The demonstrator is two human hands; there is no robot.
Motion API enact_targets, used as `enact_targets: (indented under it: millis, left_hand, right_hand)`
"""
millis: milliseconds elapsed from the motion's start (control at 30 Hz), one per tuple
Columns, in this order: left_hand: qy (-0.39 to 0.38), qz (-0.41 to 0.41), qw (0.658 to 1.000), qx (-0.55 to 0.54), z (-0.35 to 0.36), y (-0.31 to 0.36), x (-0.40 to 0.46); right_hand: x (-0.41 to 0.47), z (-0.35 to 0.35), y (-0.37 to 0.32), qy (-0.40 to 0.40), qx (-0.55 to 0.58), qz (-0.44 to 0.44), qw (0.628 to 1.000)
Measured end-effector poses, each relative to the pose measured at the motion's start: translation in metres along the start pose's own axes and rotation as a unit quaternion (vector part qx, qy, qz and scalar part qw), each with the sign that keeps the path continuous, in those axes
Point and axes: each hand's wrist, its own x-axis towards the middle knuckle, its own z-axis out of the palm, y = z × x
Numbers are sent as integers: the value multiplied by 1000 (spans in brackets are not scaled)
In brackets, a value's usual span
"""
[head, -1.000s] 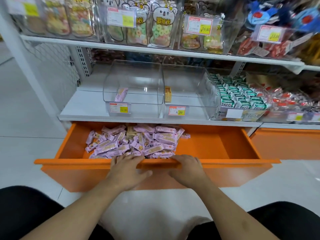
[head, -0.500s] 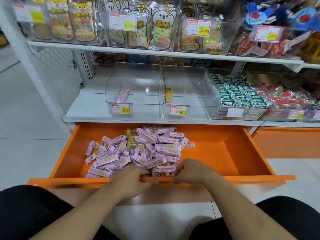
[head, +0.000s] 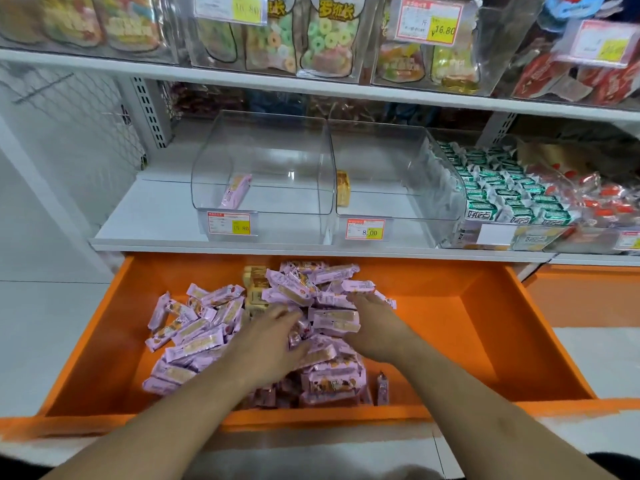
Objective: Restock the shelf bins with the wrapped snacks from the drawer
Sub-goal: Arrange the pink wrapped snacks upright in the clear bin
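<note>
An orange drawer (head: 485, 327) stands pulled out under the shelf. A heap of pink wrapped snacks (head: 204, 327) fills its left and middle, with a few yellow wrapped ones (head: 255, 282) at the back. My left hand (head: 270, 337) lies flat on the heap, fingers spread. My right hand (head: 374, 327) rests on the pile beside it, fingers reaching among the wrappers. Neither hand has lifted anything. Above, a clear left bin (head: 263, 168) holds one pink snack (head: 237, 190). The clear right bin (head: 388, 174) holds one yellow snack (head: 343, 187).
Price tags hang on both bin fronts. Right of the clear bins, a bin of green-and-white packets (head: 502, 192) and red-wrapped sweets (head: 609, 199). The upper shelf (head: 311, 86) carries bags of candy. The drawer's right half is bare orange. White floor lies to the left.
The drawer came further out. Both hands left its front edge and moved forward onto the snack pile.
</note>
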Motion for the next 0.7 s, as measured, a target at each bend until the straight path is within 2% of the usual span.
enact_targets:
  millis: [133,300,500,700]
  left_hand:
    - [20,4,1000,17,4,-16,59]
    - [-6,12,998,68,18,-36,117]
    - [28,-7,991,129,28,-39,132]
    - [46,0,981,188,34,-49,128]
  right_hand:
    - [40,4,10,-2,-41,-6,999]
    - [79,22,23,-4,-24,-21,999]
    - [91,28,21,20,-55,-24,998]
    - [81,26,15,-9,-90,-11,996]
